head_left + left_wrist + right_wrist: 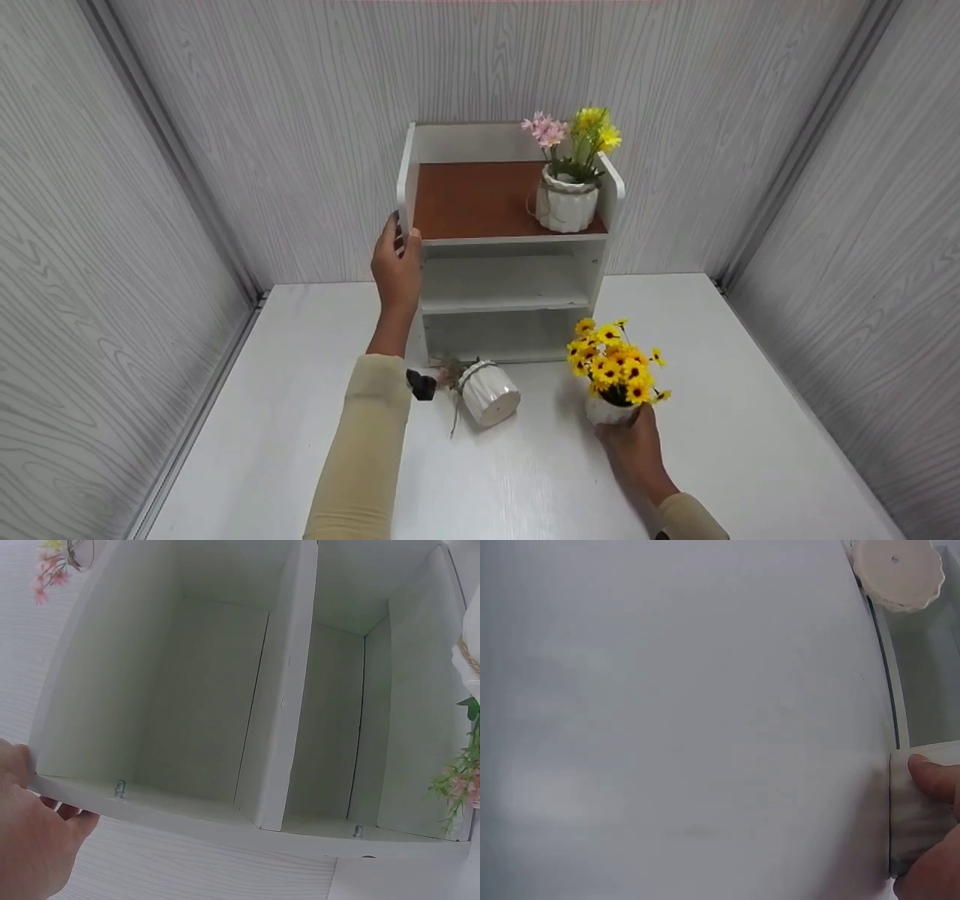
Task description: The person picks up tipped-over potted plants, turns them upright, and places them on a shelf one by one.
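My left hand (397, 274) grips the left side panel of a small white shelf unit (516, 305), thumb in front and fingers behind. In the left wrist view the same hand (37, 832) holds that panel's edge. At the right, my right hand (634, 446) grips a white flowerpot (609, 410) full of yellow flowers (611, 364). The right wrist view shows the thumb and fingers (930, 776) around this pot (919, 821). Between the arms, a second white pot (491, 394) lies tipped over on the white table (480, 487), its pink flowers partly hidden behind it.
A third white pot (568, 202) with pink and yellow flowers stands on the right of the shelf's brown top (476, 199). Wood-grain panels (300, 150) enclose the table at the back and both sides. A dark wrist device (421, 385) sits beside the left sleeve.
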Available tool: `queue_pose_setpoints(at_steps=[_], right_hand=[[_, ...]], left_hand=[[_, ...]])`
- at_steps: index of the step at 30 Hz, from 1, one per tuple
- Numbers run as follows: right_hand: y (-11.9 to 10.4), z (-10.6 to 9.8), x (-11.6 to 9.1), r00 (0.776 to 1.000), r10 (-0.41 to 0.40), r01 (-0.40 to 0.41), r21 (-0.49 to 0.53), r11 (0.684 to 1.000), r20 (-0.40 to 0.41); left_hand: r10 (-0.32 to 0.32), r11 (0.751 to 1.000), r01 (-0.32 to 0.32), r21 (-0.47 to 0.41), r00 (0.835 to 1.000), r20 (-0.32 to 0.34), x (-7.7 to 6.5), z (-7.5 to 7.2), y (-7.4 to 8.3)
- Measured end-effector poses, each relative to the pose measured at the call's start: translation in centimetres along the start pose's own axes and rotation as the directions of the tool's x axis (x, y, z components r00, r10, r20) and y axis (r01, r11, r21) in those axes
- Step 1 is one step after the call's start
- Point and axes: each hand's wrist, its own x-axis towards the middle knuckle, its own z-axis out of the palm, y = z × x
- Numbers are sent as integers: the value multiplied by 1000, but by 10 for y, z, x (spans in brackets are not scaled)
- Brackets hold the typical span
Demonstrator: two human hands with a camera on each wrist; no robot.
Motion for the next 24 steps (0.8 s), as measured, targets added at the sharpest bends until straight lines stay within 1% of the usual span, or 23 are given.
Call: queue_pose_setpoints(at_steps=[3, 7, 10, 14, 15, 19, 24], right_hand=[[-3, -2, 0, 999, 40, -40, 18, 999, 7], [-7, -6, -2, 992, 127, -127, 4, 992, -7], [-8, -9, -1, 993, 115, -115, 23, 993, -3], [-9, -12, 1, 998, 56, -55, 69, 996, -6], [-9, -12, 1, 999, 53, -52, 76, 996, -9], [-10, -12, 3, 997, 77, -77, 85, 993, 2], [-10, -9, 3, 994, 106, -106, 109, 988, 6]], left_hand=[[2, 1000, -2, -2, 1000, 4, 0, 0, 0], [6, 1000, -6, 6, 1000, 16, 0, -1, -1], [6, 1000, -6, 12, 1000, 6, 0, -2, -1], [9, 1000, -9, 12, 1000, -2, 0, -1, -1], [8, 1000, -8, 14, 1000, -1, 1, -2, -1], [7, 1000, -7, 16, 1000, 3, 1, -2, 0], [23, 1000, -23, 10, 1000, 8, 0, -2, -1]])
